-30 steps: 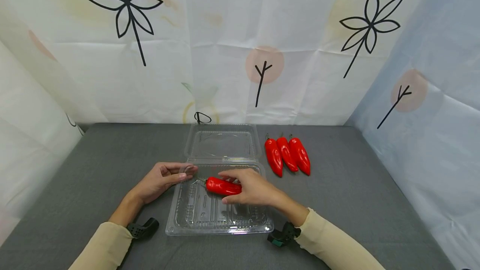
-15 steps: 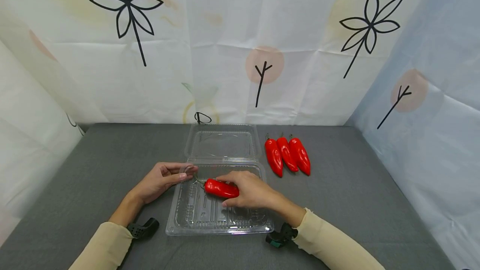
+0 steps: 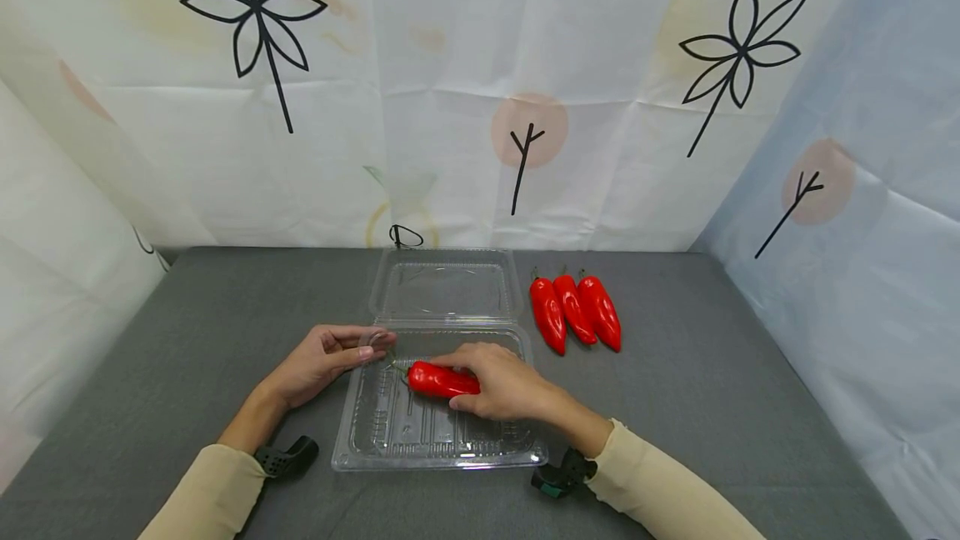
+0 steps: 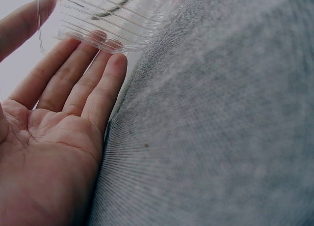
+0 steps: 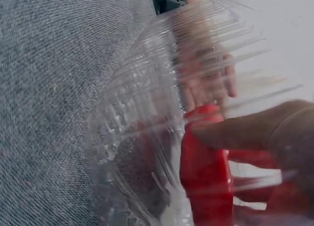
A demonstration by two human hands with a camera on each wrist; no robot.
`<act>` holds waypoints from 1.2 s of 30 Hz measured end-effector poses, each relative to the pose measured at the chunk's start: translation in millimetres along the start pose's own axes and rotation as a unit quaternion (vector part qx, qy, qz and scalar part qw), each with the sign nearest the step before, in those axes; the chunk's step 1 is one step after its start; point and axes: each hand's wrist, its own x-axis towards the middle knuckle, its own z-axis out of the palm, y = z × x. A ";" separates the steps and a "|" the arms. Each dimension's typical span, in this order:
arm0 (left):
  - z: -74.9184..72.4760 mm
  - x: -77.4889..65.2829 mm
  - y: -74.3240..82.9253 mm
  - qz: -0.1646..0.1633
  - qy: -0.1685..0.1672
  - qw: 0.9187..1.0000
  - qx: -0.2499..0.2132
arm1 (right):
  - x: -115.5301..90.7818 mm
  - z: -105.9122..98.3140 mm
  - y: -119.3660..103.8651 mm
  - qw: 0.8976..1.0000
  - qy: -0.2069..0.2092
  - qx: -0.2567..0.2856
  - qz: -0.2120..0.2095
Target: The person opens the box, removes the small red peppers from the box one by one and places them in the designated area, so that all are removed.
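Note:
A clear plastic clamshell container [image 3: 438, 458] lies with its lid [image 3: 446, 283] folded back. Inside the tray, a red chili pepper [image 3: 435, 380] lies with its stem toward the left. My right hand [image 3: 506, 382] pinches this pepper; in the right wrist view the thumb is against the red pepper [image 5: 203, 172] and the fingers reach round its other side. At the container's left wall my left hand [image 3: 315, 363] touches the plastic, its fingers [image 4: 98, 93] straight. The pepper's tip is hidden behind my right hand.
Right of the lid, three more red peppers [image 3: 573, 311] lie side by side on the grey tabletop [image 3: 697, 390]. A printed white curtain [image 3: 450, 107] hangs behind and at both sides. Both wrists wear black bands.
My right hand has moved slightly left with the pepper, setting it lower in the tray. The left hand and the other peppers have stayed put.

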 end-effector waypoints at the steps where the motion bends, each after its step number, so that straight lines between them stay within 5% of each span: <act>1: -0.1 0.1 -0.2 0.002 -0.001 1.000 0.000 | -0.5 -0.4 0.2 1.000 0.006 0.006 -0.002; 16: -1.4 -0.5 -0.8 -0.008 0.007 1.000 0.015 | -10.1 -12.3 4.6 0.982 0.100 0.153 -0.048; 36: -2.2 -0.9 -1.3 0.010 -0.004 1.000 -0.010 | -25.6 -28.1 8.0 0.968 0.156 0.192 -0.029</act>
